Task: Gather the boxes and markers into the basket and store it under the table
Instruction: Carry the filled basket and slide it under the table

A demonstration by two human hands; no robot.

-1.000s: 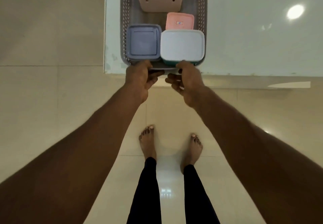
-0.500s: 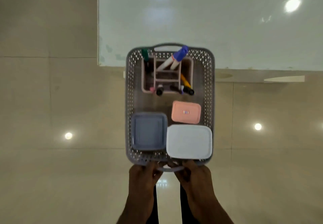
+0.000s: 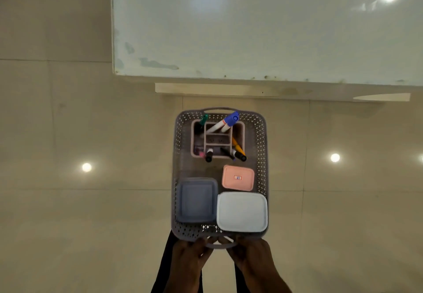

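Below the table's near edge, over the tiled floor (image 3: 68,224), hangs the grey perforated basket (image 3: 262,155), which I see from the head camera looking straight down. A second ago it sat on the white table (image 3: 251,29); half a second ago it was half off the edge; now it is clear of the tabletop and appears lower, carried out toward the person's legs. Both hands hold its near handle: the left hand (image 3: 190,258) has its fingers curled round the handle's left part, the right hand (image 3: 251,256) curls round the right part, and the two nearly touch. Inside, nothing seems to have slid: the blue box (image 3: 196,200) and white box (image 3: 242,211) lie side by side at the near end, the small pink box (image 3: 238,177) just beyond the white one, and the pink marker holder (image 3: 217,139) with its markers (image 3: 225,124) stands at the far end. I judge the gathering done; what remains is lowering the basket and sliding it under the table, keeping it level so the upright markers do not tip out
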